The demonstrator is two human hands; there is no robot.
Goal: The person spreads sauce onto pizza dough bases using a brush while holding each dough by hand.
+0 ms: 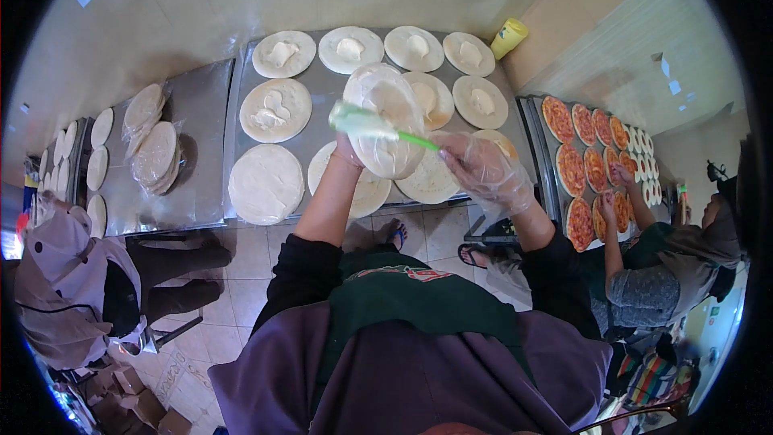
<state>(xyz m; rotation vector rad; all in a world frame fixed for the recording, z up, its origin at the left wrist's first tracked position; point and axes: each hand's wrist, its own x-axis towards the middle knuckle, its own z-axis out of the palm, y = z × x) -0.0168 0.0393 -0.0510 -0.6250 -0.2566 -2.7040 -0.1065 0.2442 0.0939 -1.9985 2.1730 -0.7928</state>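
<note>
My left hand (347, 150) grips a pale bowl (389, 163) with white cream in it, tilted up over the metal table; most of its fingers are hidden behind the bowl. In a clear plastic glove, my right hand (485, 169) is closed around the green handle of a spatula (420, 141). The spatula's head, coated in white cream and blurred, crosses in front of the bowl. Round dough bases lie below and around. One base (266, 184) at front left has cream spread over it; a base (275, 110) behind it bears a partly smeared dollop.
More bases with cream dollops, such as one at the back (350, 49), stand on the metal table (338, 34). A yellow cup (509, 38) is at the back right corner. Bagged bases (156, 159) lie left. Co-workers are on both sides, the right one beside sauced bases (571, 170).
</note>
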